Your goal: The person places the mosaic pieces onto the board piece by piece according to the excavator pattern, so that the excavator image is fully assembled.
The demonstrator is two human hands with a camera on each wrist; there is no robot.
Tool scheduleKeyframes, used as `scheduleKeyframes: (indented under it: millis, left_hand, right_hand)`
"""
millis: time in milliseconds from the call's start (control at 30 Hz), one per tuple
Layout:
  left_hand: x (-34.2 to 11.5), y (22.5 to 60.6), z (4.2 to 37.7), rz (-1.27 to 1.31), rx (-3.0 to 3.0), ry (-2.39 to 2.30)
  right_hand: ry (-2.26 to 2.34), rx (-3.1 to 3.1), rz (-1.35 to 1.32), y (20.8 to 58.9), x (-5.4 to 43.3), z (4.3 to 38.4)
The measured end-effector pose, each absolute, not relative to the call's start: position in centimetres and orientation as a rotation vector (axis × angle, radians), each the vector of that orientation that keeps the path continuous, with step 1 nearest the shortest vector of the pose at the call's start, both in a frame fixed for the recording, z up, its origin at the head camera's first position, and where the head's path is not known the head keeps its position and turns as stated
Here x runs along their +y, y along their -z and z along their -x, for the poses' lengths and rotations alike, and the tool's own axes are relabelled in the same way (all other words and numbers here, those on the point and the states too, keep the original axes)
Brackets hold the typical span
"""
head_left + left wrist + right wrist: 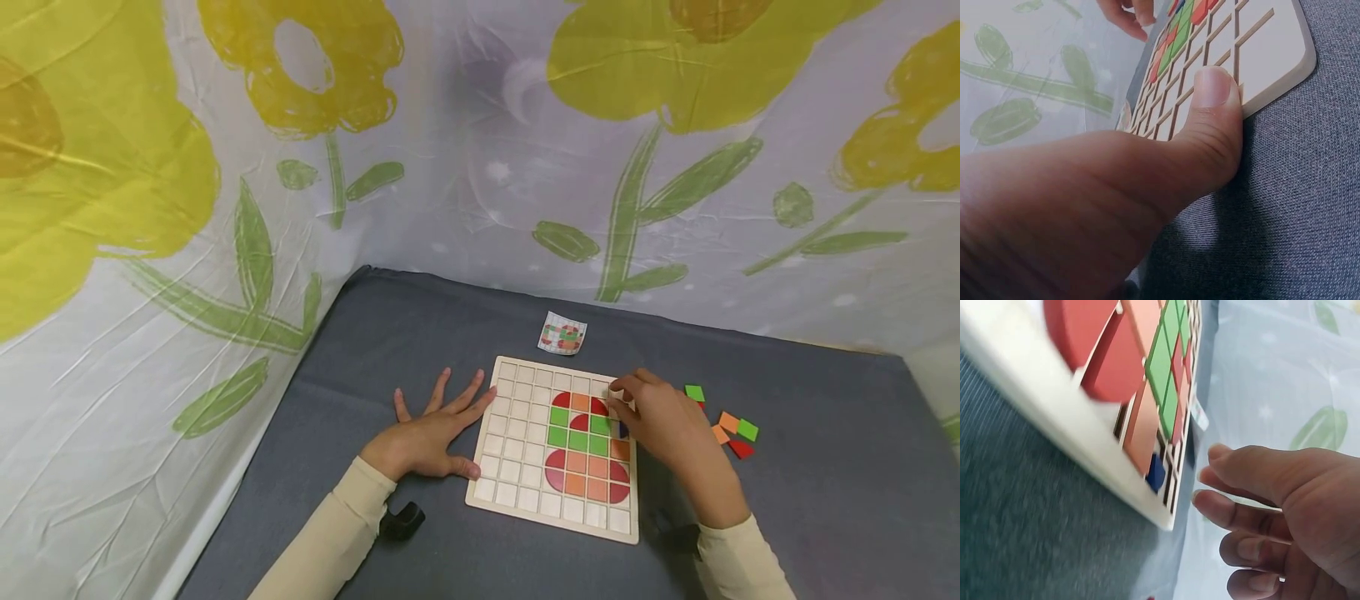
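Note:
A wooden grid board [517, 429] lies on the dark cloth, with red, orange, green and blue tiles in its right half. My left hand [435, 433] is spread flat at its left side. In the left wrist view that thumb [1213, 106] presses on the board's edge. Above the upper right of the grid is my right hand [671, 421], its fingers loosely bent. The right wrist view shows no tile between thumb and fingers [1216, 509]. A dark blue tile [1156, 473] sits in a cell near the board's corner, next to an orange tile [1142, 428].
A small printed card [562, 334] with a colored grid pattern lies behind the board. To the right are several loose tiles, among them a green one [694, 392] and a red one [741, 449]. Flower-printed fabric [465, 167] hangs at the back and left.

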State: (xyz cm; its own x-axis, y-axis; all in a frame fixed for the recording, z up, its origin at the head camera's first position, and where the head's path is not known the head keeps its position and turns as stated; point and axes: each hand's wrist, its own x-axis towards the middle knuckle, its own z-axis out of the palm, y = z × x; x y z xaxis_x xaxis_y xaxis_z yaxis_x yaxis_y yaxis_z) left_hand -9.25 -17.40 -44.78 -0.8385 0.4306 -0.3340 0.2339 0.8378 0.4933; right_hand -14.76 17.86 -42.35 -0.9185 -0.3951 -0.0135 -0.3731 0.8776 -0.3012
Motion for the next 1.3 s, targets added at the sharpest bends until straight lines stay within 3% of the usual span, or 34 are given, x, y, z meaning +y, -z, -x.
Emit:
scheduleKeyframes:
  millis: [433,1000,1300]
  left_hand:
    - [-17.4,44.8,9.1,-0.501,2.588,-0.591]
    - [-17.3,44.8,9.3,-0.497,2.576,-0.576]
    - [-17.4,44.7,9.3,-0.498,2.588,-0.556]
  right_hand:
    - [0.472,3.033,0.538,42.6,22.2,14.3]
    - [0.512,3.035,0.368,41.7,31.5,13.2]
    - [0.449,3.042,0.325,42.3,33.4,13.1]
